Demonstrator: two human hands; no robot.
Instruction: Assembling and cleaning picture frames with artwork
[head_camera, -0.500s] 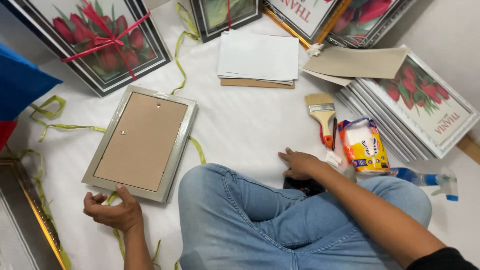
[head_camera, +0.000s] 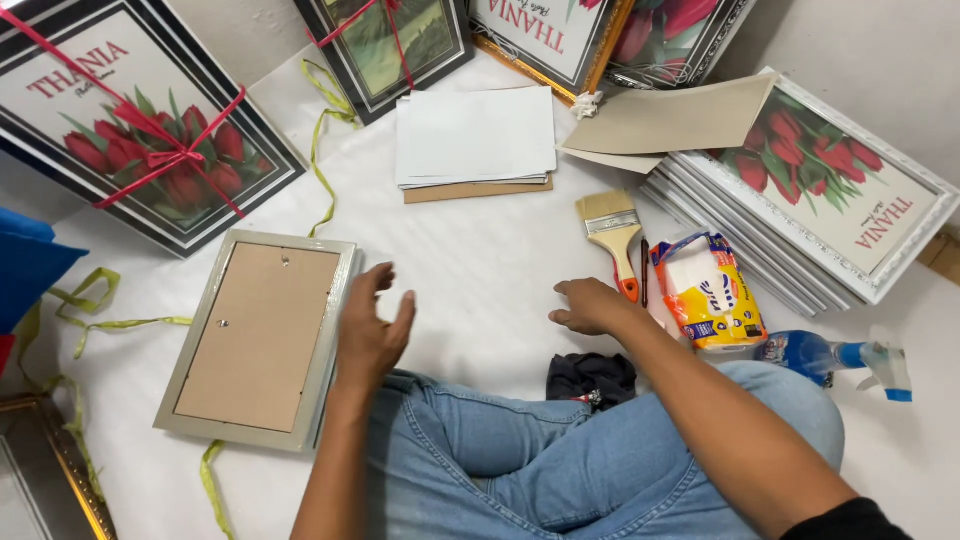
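Down on the white floor sheet (head_camera: 480, 270), seen from the head camera, the silver picture frame (head_camera: 262, 340) lies face down, its brown backing board up, just to the left of the person's denim-clad knee (head_camera: 470, 470). The left hand (head_camera: 372, 330) hovers at the frame's right edge, fingers spread and loose, gripping nothing; whether it brushes the moulding I cannot tell. The right hand (head_camera: 590, 305) rests flat on the sheet, fingers relaxed and empty, just beside the orange handle of a paintbrush (head_camera: 614, 235) and near a yellow packet of tissues (head_camera: 705, 292).

I'd judge the frame stiff and fairly light, but likely glazed on the hidden side, so fragile at the face and corners. The safest hold looks to be along the two long side rails, not the thin backing, which may flex or pop out.

Around it: a dark cloth (head_camera: 590, 378) by the knee, a blue spray bottle (head_camera: 830, 358), a stack of white sheets (head_camera: 475, 135), a pile of white frames (head_camera: 800, 200) with tulip prints, and green ribbon (head_camera: 95, 300) trailing on the floor.
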